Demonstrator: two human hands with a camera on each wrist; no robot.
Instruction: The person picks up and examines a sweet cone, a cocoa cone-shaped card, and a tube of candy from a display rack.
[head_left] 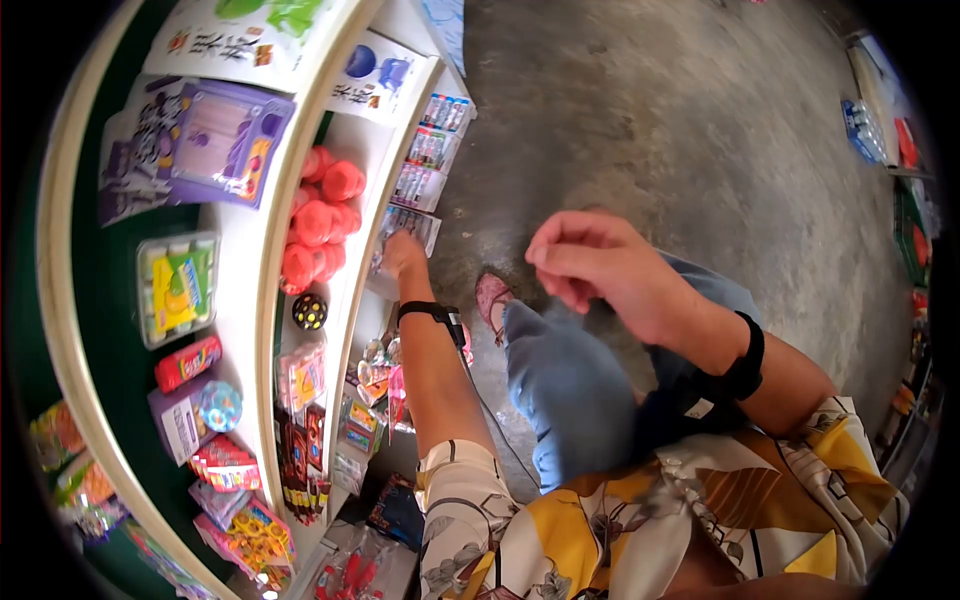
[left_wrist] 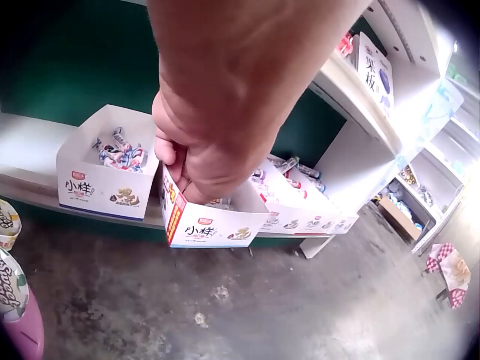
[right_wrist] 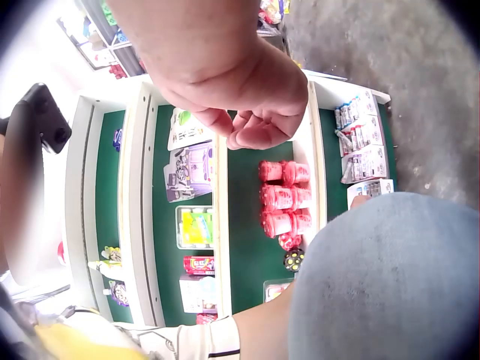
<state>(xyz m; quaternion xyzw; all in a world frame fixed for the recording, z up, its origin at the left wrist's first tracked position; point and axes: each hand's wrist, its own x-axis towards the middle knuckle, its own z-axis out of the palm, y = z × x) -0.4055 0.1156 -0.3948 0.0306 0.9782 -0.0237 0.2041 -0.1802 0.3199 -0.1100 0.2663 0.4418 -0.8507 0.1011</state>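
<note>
My left hand [head_left: 403, 254] reaches down to the lower shelf on the left. In the left wrist view its fingers grip the left wall of a small white cardboard box [left_wrist: 217, 235] with printed characters, and the hand covers most of the box's inside. That box juts out past the shelf's front edge. Beside it stands a similar white box [left_wrist: 105, 198] with wrapped candies [left_wrist: 124, 157] inside. My right hand [head_left: 605, 258] hangs over my knee with loosely bent fingers and holds nothing.
More white candy boxes [left_wrist: 281, 219] stand to the right along the shelf edge [left_wrist: 22, 191]. Red lidded tubs [head_left: 318, 215] and a black ball with yellow dots [head_left: 310, 311] sit on the shelf above. Concrete floor [head_left: 640, 120] lies beside the shelves.
</note>
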